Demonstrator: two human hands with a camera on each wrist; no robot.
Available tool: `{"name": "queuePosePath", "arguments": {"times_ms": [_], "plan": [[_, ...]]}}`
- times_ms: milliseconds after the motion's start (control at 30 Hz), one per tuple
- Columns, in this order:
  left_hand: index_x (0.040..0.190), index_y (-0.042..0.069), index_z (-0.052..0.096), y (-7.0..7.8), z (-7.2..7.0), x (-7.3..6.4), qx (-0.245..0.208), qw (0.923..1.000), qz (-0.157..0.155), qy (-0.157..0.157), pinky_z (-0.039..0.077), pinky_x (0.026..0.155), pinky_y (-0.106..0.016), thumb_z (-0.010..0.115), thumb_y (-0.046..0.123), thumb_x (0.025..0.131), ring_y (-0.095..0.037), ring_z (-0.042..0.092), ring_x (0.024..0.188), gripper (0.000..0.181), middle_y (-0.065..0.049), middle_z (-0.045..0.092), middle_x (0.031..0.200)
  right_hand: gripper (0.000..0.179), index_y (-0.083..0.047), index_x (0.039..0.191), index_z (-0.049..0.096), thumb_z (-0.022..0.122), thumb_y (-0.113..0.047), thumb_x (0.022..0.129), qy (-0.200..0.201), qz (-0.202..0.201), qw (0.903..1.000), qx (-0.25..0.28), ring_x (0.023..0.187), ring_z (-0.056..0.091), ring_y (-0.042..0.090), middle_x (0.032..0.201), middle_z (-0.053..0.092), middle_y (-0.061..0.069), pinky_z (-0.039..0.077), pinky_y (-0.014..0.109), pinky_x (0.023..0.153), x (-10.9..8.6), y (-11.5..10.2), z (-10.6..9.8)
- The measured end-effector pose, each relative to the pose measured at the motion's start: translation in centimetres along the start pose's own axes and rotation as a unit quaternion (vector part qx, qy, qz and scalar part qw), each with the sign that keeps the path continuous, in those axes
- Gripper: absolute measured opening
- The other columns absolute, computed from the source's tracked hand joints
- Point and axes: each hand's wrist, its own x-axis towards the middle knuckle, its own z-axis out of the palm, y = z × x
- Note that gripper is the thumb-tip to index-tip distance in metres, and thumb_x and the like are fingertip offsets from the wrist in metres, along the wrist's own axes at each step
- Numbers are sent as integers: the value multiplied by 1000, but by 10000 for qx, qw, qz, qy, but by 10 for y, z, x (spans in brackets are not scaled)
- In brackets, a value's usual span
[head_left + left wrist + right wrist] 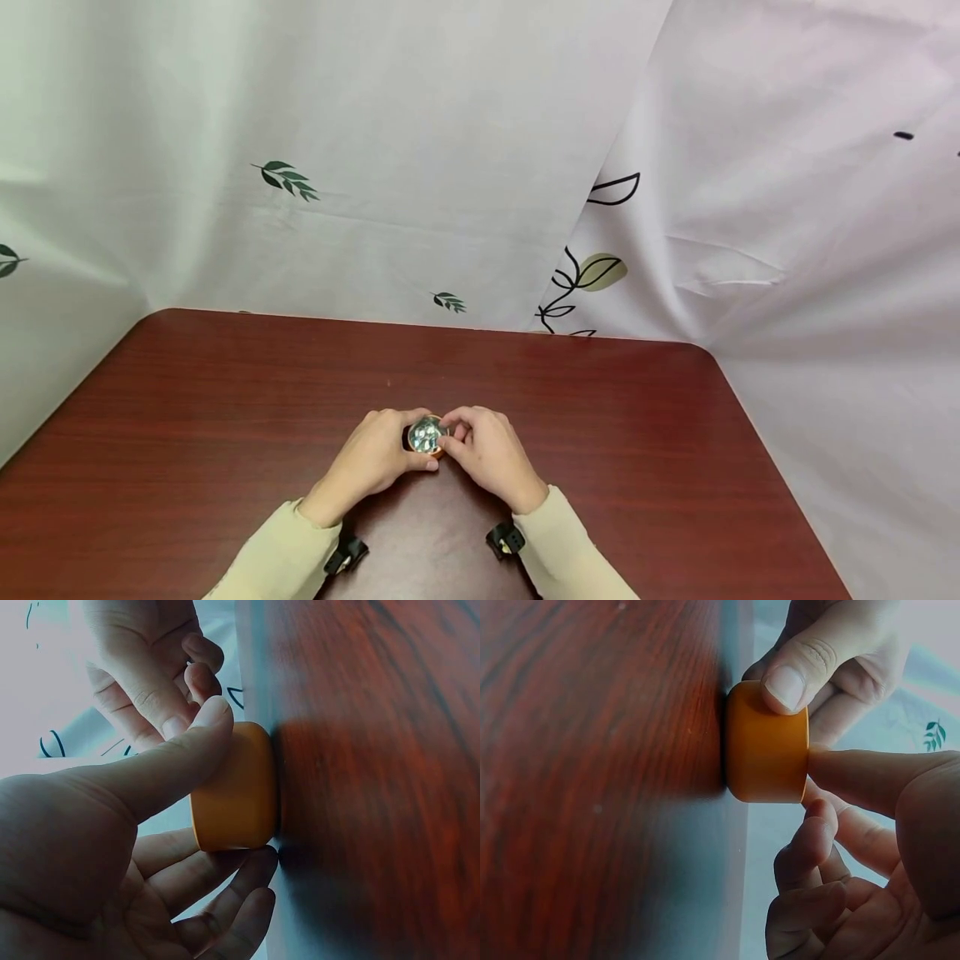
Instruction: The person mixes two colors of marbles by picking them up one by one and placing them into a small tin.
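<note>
A small round orange cup [236, 791] stands upright on the table. From above, in the head view, its top shows a shiny, silvery, many-faceted surface [427, 435]; what this is exactly is too small to tell. My left hand [378, 450] grips the cup from the left, thumb on the near side and fingers round the far side. Over the cup's right edge is my right hand [487, 450], its thumb and forefinger at the rim and the other fingers curled. Whether those two fingertips pinch anything is hidden.
The dark red wooden table [600, 433] has rounded far corners. Behind it hangs a white curtain [420, 150] with leaf prints. Black straps with small devices [506, 539] sit at both wrists, below pale sleeves [277, 554].
</note>
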Motion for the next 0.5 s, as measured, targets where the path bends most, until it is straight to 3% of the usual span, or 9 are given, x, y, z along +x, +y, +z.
{"name": "queuePosePath", "arguments": {"times_ms": [300,500], "plan": [[115,20,74,0,0,1,81,10000,24,21,49,72,-33,93,28,71,-11,61,79,49,5,73,96,13,-11,101,75,78,-15,89,-36,-27,10000,-50,59,49,2,73,56,-11,44,21,57,1,0,0],[133,6,66,-1,-1,0,126,9998,150,16,53,83,-43,94,26,71,-26,68,96,71,-7,73,112,13,-11,103,75,77,-15,90,-24,-49,10000,60,57,48,2,72,56,-10,44,21,56,1,0,-1]]}}
